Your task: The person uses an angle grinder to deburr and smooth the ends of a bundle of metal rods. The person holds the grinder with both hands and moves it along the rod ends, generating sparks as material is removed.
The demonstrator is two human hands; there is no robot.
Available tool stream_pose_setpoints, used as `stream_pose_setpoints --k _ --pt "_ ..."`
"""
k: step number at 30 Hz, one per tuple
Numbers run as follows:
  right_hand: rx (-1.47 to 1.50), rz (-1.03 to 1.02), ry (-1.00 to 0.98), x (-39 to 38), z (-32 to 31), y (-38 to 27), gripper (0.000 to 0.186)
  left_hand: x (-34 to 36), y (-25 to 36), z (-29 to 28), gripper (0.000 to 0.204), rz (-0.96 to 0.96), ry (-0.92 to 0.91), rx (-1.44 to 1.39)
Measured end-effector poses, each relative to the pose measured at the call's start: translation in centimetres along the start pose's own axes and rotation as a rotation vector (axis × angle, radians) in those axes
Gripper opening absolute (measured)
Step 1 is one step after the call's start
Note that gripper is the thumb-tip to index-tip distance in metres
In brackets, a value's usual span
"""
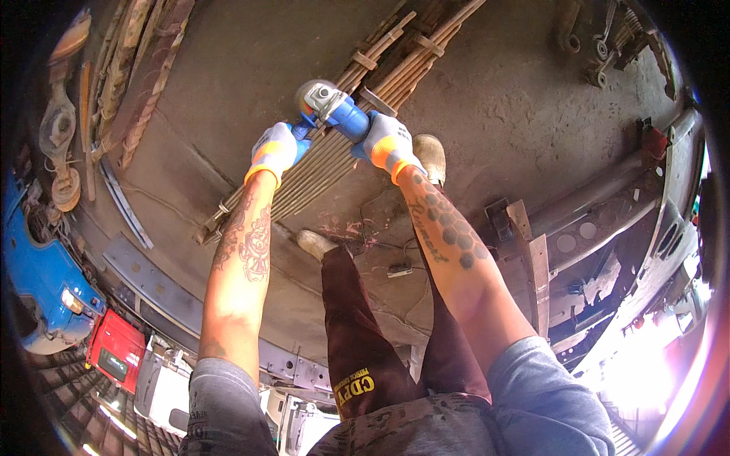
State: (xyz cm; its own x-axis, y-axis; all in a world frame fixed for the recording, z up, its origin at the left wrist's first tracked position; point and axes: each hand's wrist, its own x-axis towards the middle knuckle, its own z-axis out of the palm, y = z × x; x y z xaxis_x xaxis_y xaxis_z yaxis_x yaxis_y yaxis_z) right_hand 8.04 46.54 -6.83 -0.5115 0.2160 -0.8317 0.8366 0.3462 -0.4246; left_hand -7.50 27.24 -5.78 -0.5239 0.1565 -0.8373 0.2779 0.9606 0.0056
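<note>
Held with both gloved hands: an angle grinder (pixel 334 112) with blue body and grey metal head. Left hand (pixel 275 150) wrapped closed around the side handle, right hand (pixel 388 144) closed tight around the blue body, just behind the head. Was pressed down on a bundle of leaf springs (pixel 334 144) lying long and diagonal on the concrete floor (pixel 517 99). Judged as compact but rather heavy for its size, stiff, with hard plastic shell, probably pulling and vibrating in work; best taken exactly so, at handle and body, away from the disc. Disc itself hidden under the head, could not tell its state. Gloves knitted, grey-blue with orange cuffs, giving good friction. Springs looked flat, thin, rusty steel strips, clamped together by small brackets, surely heavy and rigid. Right shoe (pixel 430 156) stood touching the springs, left shoe (pixel 314 243) nearer on the dusty, cracked floor. Steel frame rails (pixel 593 220) lay well apart to the right.
</note>
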Motion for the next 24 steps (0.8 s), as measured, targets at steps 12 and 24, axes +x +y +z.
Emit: stream_pose_setpoints --k 12,24 --pt "0.003 0.02 0.103 0.3 -4.1 2.6 0.048 -0.1 6.4 -2.0 0.048 0.056 -0.057 -0.057" --pt "0.066 0.057 0.108 0.5 -3.0 1.8 0.055 0.7 5.8 -3.1 0.041 0.061 -0.065 0.058"
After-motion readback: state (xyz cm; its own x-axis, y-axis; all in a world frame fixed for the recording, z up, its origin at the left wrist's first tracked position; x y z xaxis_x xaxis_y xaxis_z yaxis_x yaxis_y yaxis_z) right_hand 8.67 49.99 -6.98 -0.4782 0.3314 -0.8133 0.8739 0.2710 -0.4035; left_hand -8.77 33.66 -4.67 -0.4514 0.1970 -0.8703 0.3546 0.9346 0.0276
